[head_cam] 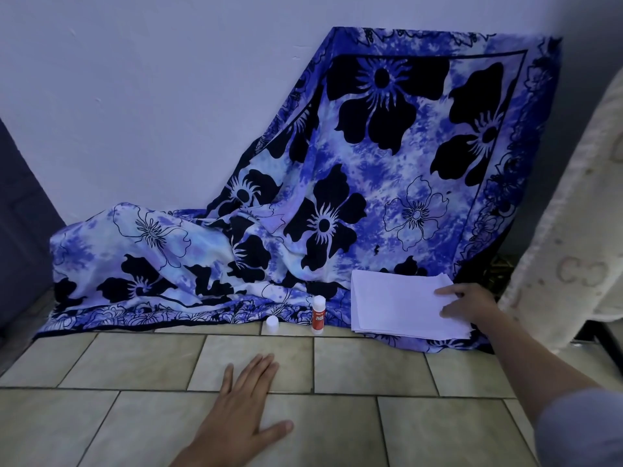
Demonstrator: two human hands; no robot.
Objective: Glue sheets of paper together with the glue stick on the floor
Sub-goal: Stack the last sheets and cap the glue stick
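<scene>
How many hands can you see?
2. The left hand lies flat on the floor tiles; the right hand rests on the stack of paper.

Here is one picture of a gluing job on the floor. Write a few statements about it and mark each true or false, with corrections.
1. The left hand lies flat on the tiled floor. True.
2. The right hand holds the glue stick. False: it touches the paper stack.
3. The glue stick stands upright. True.
4. The paper stack lies on bare tiles. False: it lies on the blue flowered cloth.
</scene>
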